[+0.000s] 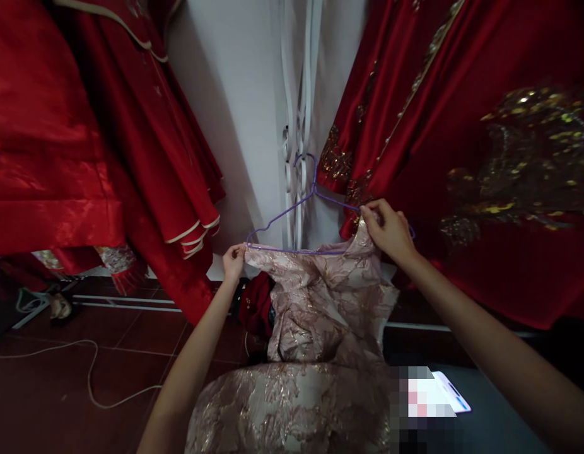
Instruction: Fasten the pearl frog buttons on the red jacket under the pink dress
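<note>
A: What is at the centre?
B: A pale pink brocade dress (pixel 320 334) with a metallic gold pattern hangs between a person's two hands, its skirt spreading below them. A thin purple hanger (pixel 292 209) spans the top, its lower bar along the neckline and its hook rising above and between the hands.
A: And the grip?
B: The left hand (pixel 234 261) pinches the shoulder edge at one end of the hanger; the right hand (pixel 389 230) grasps the opposite shoulder against the hanger's sloping arm.
A: Around them?
B: Beyond the hands, white scrolled metalwork (pixel 307 88) rises near the hook; whether the two are touching cannot be told. Plain red garments with cream piping (pixel 173 157) hang to the left hand's left, a deep red gown with gold sequins (pixel 509 164) to the right hand's right. Beneath the right forearm lies a lit phone (pixel 455 394); left of the left forearm, a pale cable (pixel 89 372) curls across dark red floor tiles (pixel 131 334).
</note>
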`<state>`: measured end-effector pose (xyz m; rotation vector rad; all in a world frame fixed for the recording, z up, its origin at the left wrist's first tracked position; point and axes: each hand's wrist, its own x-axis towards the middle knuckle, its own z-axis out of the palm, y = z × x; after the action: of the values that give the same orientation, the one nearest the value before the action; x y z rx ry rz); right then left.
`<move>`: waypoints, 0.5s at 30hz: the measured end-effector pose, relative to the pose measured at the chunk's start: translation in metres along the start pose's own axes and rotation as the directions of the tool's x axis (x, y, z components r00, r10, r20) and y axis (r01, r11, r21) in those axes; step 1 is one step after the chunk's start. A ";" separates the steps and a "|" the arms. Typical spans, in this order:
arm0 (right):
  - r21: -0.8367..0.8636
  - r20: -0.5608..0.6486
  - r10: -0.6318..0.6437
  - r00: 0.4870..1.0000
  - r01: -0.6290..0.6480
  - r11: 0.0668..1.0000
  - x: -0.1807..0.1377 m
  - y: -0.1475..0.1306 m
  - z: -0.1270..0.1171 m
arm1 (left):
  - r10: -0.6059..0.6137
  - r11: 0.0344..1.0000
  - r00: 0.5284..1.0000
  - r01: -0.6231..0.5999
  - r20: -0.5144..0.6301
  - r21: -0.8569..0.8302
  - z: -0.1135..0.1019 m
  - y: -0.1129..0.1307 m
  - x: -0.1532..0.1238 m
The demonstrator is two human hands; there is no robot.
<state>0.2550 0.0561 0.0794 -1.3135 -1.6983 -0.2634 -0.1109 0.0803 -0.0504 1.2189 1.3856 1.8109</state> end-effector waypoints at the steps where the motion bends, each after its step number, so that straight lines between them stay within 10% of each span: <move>1: -0.002 0.002 0.001 1.000 -0.001 1.000 0.000 0.000 0.000 | -0.001 1.000 1.000 0.001 -0.004 0.000 0.000 0.000 0.000; 15: 0.021 0.039 -0.025 0.999 0.024 0.999 0.004 -0.002 -0.007 | 0.139 0.990 0.990 -0.139 0.016 0.034 0.001 0.019 0.006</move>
<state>0.2570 0.0529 0.0869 -1.2907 -1.7470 -0.2348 -0.1109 0.0796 -0.0309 1.3739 1.3595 1.8752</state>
